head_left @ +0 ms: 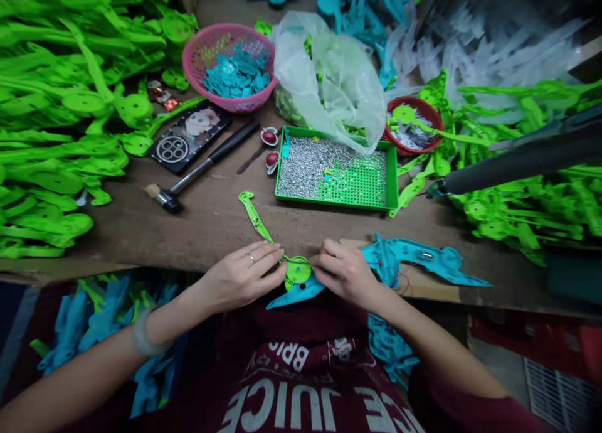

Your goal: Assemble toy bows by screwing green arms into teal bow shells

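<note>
My left hand (244,271) and my right hand (343,271) meet at the near edge of the workbench (207,223). Both pinch a long green plastic part (263,232) with a round disc end (298,271). A teal plastic piece (294,293) lies under the disc, close to my body. Another teal shell (414,257) lies just right of my right hand. Both hands' fingers are closed around the green part.
A green tray of small silver screws (332,172) sits ahead. A hammer (202,166), a phone (188,135), a pink basket of teal bits (230,66), a plastic bag (329,75) and a red bowl (414,125) lie beyond. Green parts (61,119) are heaped left and right.
</note>
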A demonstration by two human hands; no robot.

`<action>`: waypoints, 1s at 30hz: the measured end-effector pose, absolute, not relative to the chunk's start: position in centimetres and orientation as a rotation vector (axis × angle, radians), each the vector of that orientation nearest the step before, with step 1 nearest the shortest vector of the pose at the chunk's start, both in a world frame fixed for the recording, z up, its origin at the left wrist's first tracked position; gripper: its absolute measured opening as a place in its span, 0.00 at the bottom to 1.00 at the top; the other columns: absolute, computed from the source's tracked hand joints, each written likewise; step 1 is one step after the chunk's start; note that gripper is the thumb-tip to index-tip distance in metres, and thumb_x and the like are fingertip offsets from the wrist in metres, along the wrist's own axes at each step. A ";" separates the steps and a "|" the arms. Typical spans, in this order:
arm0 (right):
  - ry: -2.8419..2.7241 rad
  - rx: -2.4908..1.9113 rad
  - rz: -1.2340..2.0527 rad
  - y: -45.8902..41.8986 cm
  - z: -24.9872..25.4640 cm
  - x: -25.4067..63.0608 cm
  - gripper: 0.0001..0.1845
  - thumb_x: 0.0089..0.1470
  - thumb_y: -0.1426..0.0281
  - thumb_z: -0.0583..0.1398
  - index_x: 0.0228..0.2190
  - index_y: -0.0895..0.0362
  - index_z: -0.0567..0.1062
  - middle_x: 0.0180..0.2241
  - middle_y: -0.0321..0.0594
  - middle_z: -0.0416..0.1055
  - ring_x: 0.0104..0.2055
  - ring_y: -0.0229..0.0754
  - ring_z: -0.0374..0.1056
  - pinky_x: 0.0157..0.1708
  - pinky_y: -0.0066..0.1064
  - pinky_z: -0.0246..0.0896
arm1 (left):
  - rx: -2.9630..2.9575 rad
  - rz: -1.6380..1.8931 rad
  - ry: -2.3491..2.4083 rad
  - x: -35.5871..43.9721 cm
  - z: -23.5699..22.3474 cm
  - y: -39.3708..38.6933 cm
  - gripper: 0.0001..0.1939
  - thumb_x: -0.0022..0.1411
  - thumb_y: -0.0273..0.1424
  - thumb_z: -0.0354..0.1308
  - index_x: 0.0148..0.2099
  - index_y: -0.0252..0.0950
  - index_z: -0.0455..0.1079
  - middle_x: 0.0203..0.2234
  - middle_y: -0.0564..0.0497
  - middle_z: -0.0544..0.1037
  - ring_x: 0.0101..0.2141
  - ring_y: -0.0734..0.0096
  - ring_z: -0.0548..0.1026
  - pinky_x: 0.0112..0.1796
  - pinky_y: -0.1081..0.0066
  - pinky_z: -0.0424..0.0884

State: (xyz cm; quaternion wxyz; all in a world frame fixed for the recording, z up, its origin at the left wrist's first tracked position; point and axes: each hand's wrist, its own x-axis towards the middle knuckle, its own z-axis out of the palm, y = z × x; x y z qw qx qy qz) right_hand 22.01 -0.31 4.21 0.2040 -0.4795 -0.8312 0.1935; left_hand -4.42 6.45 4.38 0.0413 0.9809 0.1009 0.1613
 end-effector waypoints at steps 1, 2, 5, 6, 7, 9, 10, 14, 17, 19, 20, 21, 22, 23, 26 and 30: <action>-2.323 -1.347 0.536 -0.3 4.2 22.0 0.13 0.66 0.70 0.54 0.33 0.59 0.76 0.28 0.36 0.62 0.28 0.35 0.59 0.26 0.28 0.48 | 3.017 0.449 0.312 -4.2 4.7 6.4 0.14 0.66 0.25 0.58 0.53 0.30 0.73 0.49 0.39 0.79 0.50 0.54 0.78 0.53 0.54 0.76; -2.329 -1.352 0.532 -0.3 4.2 22.0 0.13 0.66 0.70 0.54 0.33 0.58 0.76 0.28 0.36 0.62 0.28 0.36 0.59 0.26 0.28 0.48 | 3.029 0.414 0.324 -4.0 5.1 6.4 0.15 0.67 0.26 0.58 0.54 0.29 0.72 0.48 0.40 0.79 0.49 0.54 0.78 0.52 0.53 0.76; -2.358 -1.329 0.518 -0.3 4.4 22.0 0.13 0.67 0.70 0.54 0.32 0.58 0.75 0.28 0.36 0.63 0.28 0.36 0.59 0.27 0.28 0.48 | 3.041 0.403 0.359 -3.2 5.6 5.9 0.13 0.69 0.29 0.56 0.52 0.27 0.73 0.44 0.40 0.80 0.46 0.57 0.78 0.51 0.55 0.75; -2.366 -1.315 0.519 -0.3 4.4 22.1 0.12 0.67 0.70 0.54 0.33 0.58 0.74 0.28 0.36 0.63 0.28 0.36 0.59 0.27 0.28 0.48 | 3.041 0.418 0.364 -3.0 5.6 5.7 0.13 0.70 0.30 0.56 0.51 0.27 0.73 0.44 0.40 0.80 0.46 0.58 0.78 0.51 0.56 0.75; -2.373 -1.304 0.521 -0.3 4.4 22.1 0.12 0.67 0.70 0.54 0.33 0.59 0.74 0.29 0.37 0.64 0.28 0.36 0.59 0.27 0.28 0.49 | 3.040 0.436 0.371 -2.9 5.5 5.4 0.13 0.70 0.30 0.55 0.51 0.26 0.73 0.44 0.40 0.80 0.46 0.58 0.78 0.51 0.58 0.75; -2.379 -1.292 0.519 -0.3 4.5 22.3 0.11 0.66 0.70 0.54 0.34 0.59 0.74 0.29 0.37 0.64 0.28 0.36 0.59 0.27 0.28 0.49 | 3.026 0.459 0.395 -2.8 5.1 4.8 0.13 0.70 0.29 0.55 0.51 0.25 0.73 0.44 0.39 0.79 0.46 0.59 0.78 0.51 0.60 0.75; -2.381 -1.288 0.511 -0.3 4.4 22.3 0.11 0.67 0.70 0.54 0.34 0.59 0.74 0.29 0.37 0.64 0.28 0.36 0.59 0.27 0.28 0.49 | 3.013 0.468 0.414 -2.8 4.9 4.6 0.13 0.69 0.28 0.55 0.51 0.25 0.72 0.44 0.39 0.79 0.47 0.58 0.77 0.50 0.60 0.75; -2.398 -1.266 0.474 -0.3 4.3 22.4 0.13 0.67 0.70 0.53 0.33 0.59 0.74 0.28 0.37 0.64 0.28 0.36 0.57 0.27 0.28 0.49 | 2.916 0.545 0.501 -2.8 4.6 4.3 0.11 0.69 0.27 0.56 0.50 0.27 0.72 0.43 0.39 0.79 0.47 0.58 0.77 0.50 0.60 0.75; -2.398 -1.256 0.494 -0.4 4.2 22.5 0.13 0.67 0.69 0.53 0.34 0.59 0.74 0.29 0.38 0.65 0.29 0.37 0.59 0.28 0.28 0.50 | 2.831 0.509 0.583 -2.4 5.2 4.7 0.08 0.69 0.29 0.55 0.45 0.30 0.73 0.39 0.43 0.78 0.42 0.61 0.77 0.44 0.63 0.76; -2.384 -1.267 0.522 -0.4 4.1 22.5 0.12 0.68 0.69 0.53 0.35 0.59 0.74 0.30 0.38 0.66 0.30 0.37 0.60 0.28 0.28 0.51 | 2.859 0.441 0.579 -2.1 5.6 4.9 0.08 0.69 0.30 0.55 0.43 0.32 0.73 0.36 0.45 0.77 0.40 0.61 0.76 0.41 0.63 0.76; -2.373 -1.278 0.529 -0.4 4.1 22.5 0.12 0.68 0.69 0.52 0.35 0.59 0.74 0.30 0.38 0.66 0.30 0.37 0.61 0.29 0.28 0.52 | 2.897 0.406 0.559 -2.0 5.7 4.9 0.08 0.69 0.31 0.56 0.44 0.32 0.73 0.35 0.45 0.77 0.39 0.61 0.76 0.41 0.62 0.76; -2.364 -1.291 0.531 -0.4 4.0 22.5 0.12 0.68 0.69 0.52 0.35 0.58 0.73 0.30 0.38 0.66 0.30 0.37 0.61 0.29 0.28 0.52 | 2.937 0.375 0.537 -1.9 5.8 4.9 0.09 0.70 0.33 0.56 0.44 0.33 0.73 0.35 0.45 0.76 0.39 0.60 0.76 0.41 0.62 0.76; -2.361 -1.302 0.529 -0.3 4.0 22.5 0.12 0.68 0.69 0.52 0.35 0.58 0.73 0.30 0.38 0.67 0.30 0.37 0.61 0.29 0.28 0.52 | 2.967 0.346 0.523 -1.8 5.9 4.9 0.11 0.70 0.35 0.55 0.45 0.32 0.73 0.35 0.45 0.76 0.40 0.59 0.76 0.41 0.61 0.76; -2.363 -1.309 0.525 -0.3 4.0 22.5 0.13 0.68 0.69 0.52 0.35 0.58 0.73 0.30 0.38 0.67 0.29 0.37 0.61 0.28 0.28 0.52 | 2.982 0.325 0.515 -1.8 5.9 4.8 0.14 0.70 0.37 0.55 0.47 0.32 0.73 0.35 0.44 0.76 0.41 0.58 0.76 0.42 0.60 0.75; -2.374 -1.350 0.519 -0.5 4.2 22.1 0.12 0.68 0.68 0.52 0.35 0.58 0.72 0.31 0.39 0.68 0.30 0.38 0.62 0.29 0.29 0.53 | 2.952 0.330 0.557 -1.7 5.7 4.3 0.18 0.70 0.40 0.54 0.49 0.29 0.73 0.41 0.40 0.76 0.44 0.55 0.75 0.45 0.58 0.75; -2.278 -1.548 0.529 -1.4 5.1 20.0 0.12 0.68 0.69 0.51 0.34 0.58 0.72 0.32 0.40 0.69 0.32 0.39 0.64 0.30 0.30 0.55 | 2.843 0.450 0.652 -1.6 5.1 3.6 0.21 0.69 0.42 0.56 0.49 0.27 0.73 0.44 0.37 0.76 0.45 0.52 0.75 0.47 0.55 0.75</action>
